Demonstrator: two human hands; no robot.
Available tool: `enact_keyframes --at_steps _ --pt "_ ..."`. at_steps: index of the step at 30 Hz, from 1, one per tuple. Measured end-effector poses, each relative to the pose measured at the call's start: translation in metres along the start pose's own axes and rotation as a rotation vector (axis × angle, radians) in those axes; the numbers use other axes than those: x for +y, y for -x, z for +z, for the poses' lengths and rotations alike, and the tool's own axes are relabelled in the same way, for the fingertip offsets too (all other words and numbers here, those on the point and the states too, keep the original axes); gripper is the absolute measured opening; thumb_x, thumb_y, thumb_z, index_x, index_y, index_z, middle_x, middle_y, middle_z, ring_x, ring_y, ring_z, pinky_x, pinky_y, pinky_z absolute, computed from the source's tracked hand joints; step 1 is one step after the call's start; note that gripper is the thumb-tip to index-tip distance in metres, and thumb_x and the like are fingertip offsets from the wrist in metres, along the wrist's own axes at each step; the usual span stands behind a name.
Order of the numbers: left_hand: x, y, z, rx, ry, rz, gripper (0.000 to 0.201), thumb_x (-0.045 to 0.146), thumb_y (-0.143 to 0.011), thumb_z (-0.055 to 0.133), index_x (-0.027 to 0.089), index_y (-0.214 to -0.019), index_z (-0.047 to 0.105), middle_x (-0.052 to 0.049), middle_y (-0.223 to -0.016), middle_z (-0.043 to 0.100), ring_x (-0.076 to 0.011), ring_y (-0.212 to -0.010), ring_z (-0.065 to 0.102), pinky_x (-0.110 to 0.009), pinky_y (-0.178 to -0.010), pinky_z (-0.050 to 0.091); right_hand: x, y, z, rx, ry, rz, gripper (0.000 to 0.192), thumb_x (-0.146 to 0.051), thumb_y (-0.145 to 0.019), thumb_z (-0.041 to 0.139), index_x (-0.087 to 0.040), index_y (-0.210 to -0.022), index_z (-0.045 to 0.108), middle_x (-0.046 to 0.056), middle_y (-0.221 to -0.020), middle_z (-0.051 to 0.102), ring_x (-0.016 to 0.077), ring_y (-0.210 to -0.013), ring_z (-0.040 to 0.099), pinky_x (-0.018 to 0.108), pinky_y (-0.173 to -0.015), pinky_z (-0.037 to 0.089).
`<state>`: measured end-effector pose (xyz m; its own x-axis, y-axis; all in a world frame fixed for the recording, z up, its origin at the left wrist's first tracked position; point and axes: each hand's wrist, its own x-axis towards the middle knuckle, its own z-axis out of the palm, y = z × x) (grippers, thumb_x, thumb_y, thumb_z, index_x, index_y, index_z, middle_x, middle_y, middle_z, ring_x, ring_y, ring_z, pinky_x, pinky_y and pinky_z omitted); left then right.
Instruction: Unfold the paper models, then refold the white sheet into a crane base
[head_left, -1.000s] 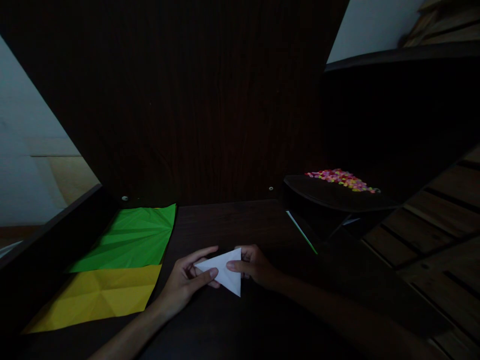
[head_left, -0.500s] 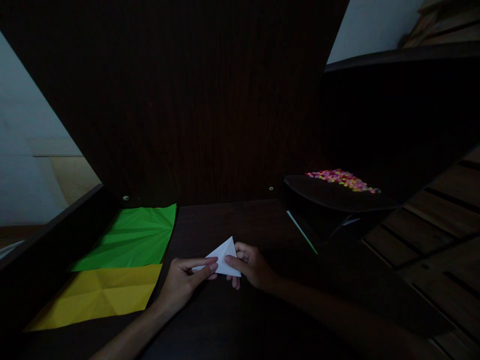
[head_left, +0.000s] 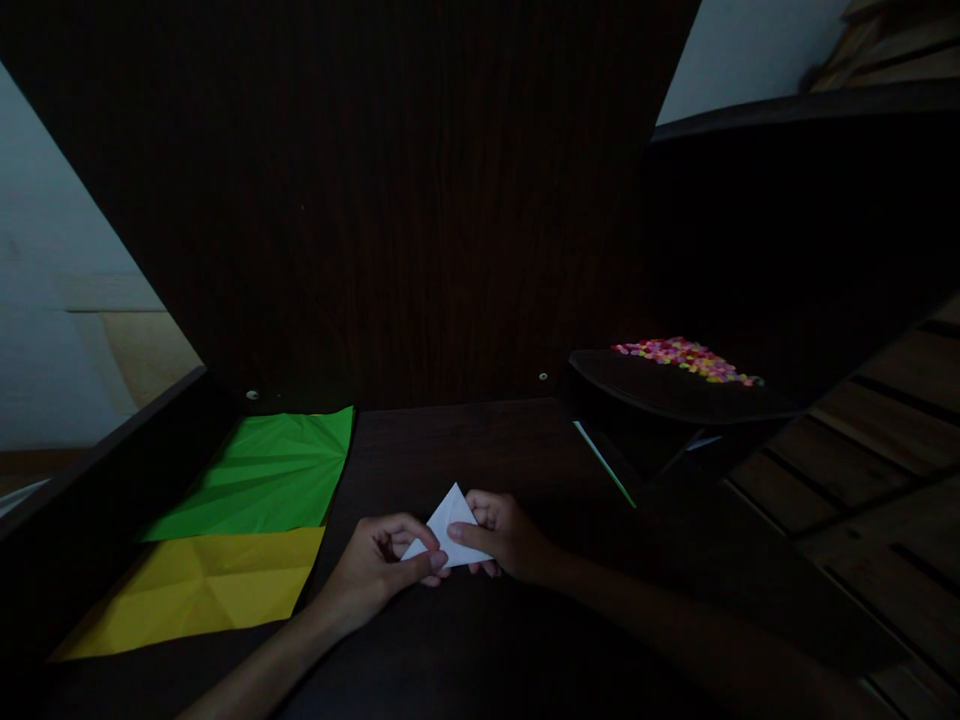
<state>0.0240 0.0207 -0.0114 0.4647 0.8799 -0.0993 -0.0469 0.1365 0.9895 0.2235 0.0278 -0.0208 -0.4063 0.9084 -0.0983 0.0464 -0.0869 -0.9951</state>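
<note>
Both hands meet low over the dark desk (head_left: 480,440), pinching a small folded white paper (head_left: 448,520) between them. The left hand (head_left: 379,565) grips its lower left corner, thumb pressed against fingertip; the right hand (head_left: 506,535) clamps the edge at about four o'clock of the sheet. The paper's pointed tip aims to twelve o'clock (its long axis running away from the wrists), and both hands are equally close. Off at nine o'clock lie a creased green sheet (head_left: 270,475) and a yellow sheet (head_left: 195,590), touching; coloured beads (head_left: 686,358) sit at two o'clock.
</note>
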Motion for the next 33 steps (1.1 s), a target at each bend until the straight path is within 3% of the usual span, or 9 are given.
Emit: enact_keyframes --at_steps 7,16,20,26,33 --pt "-0.0042 0.0009 0.0019 -0.056 0.028 0.032 0.028 0.034 -0.074 0.081 0.014 -0.078 0.062 -0.004 -0.075 0.074 -0.0156 -0.065 0.070 -0.025 -0.060 0.059 -0.0023 0.0034 0.0025 -0.091 -0.018 0.010 0.039 -0.051 -0.076 0.069 -0.015 -0.081 0.055 -0.003 -0.057 0.060 0.0060 -0.036 0.048 0.016 -0.033 0.037" --pt "-0.0029 -0.0030 -0.0014 0.131 -0.007 0.104 0.030 0.038 -0.070 0.082 0.016 -0.073 0.063 -0.001 -0.071 0.070 -0.0167 -0.066 0.067 -0.028 -0.060 0.059 0.0019 -0.0008 -0.0003 0.005 0.100 -0.001 0.042 -0.057 -0.084 0.057 -0.017 -0.069 0.051 -0.003 -0.050 0.057 0.0065 -0.031 0.045 0.016 -0.028 0.032" --pt "-0.0006 -0.0029 -0.0006 0.161 -0.003 0.118 0.032 0.040 -0.069 0.083 0.016 -0.072 0.062 -0.001 -0.069 0.071 -0.0157 -0.063 0.066 -0.026 -0.058 0.058 0.0021 -0.0012 -0.0011 0.003 0.147 -0.069 0.041 -0.051 -0.086 0.056 -0.017 -0.064 0.051 -0.003 -0.049 0.056 0.0055 -0.033 0.044 0.016 -0.032 0.031" --pt "0.0027 -0.0011 0.0001 0.152 -0.050 0.130 0.031 0.039 -0.070 0.082 0.016 -0.071 0.062 0.000 -0.065 0.069 -0.0138 -0.058 0.064 -0.023 -0.056 0.055 0.0018 0.0009 -0.0010 0.038 0.140 -0.117 0.031 -0.044 -0.086 0.059 -0.016 -0.074 0.055 -0.003 -0.054 0.058 0.0058 -0.038 0.047 0.016 -0.036 0.035" --pt "0.0018 -0.0025 -0.0005 0.110 -0.053 0.124 0.029 0.038 -0.072 0.081 0.016 -0.071 0.061 0.000 -0.065 0.069 -0.0133 -0.059 0.063 -0.023 -0.057 0.052 0.0040 -0.0009 0.0019 0.036 0.067 -0.056 0.039 -0.055 -0.082 0.060 -0.016 -0.079 0.057 -0.003 -0.053 0.059 0.0076 -0.034 0.048 0.017 -0.032 0.036"
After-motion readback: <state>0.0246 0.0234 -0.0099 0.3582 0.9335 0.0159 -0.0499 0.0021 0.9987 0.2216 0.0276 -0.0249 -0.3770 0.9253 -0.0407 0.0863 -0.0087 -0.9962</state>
